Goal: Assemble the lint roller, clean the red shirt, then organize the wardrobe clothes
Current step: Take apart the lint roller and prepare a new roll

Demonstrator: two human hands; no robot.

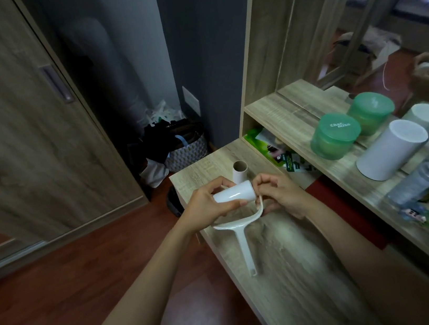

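At frame centre, I hold both lint roller parts above the dresser top (292,275), probably to seat roll into fork. My left hand (203,205) curls around the white sticky roll (235,193); my right hand (281,197) pinches the handle (242,243) by its bent arm (a cardboard tube (240,171) stands just behind).

sticky roll (235,194): white, glossy, smooth wrap, glare along it. roller handle (244,249): white plastic, smooth, slight sheen. spare tube (240,171) near the surface's far edge: brown cardboard, matt. surface (294,288): pale wood-grain laminate, matt, grain lines plain. wardrobe door (24,134): like grain, matt. floor (99,275): reddish wood, polished. green jar (335,135): translucent plastic, frosted look. white canister (390,150): matt, smooth. spray bottle (425,179): clear plastic.
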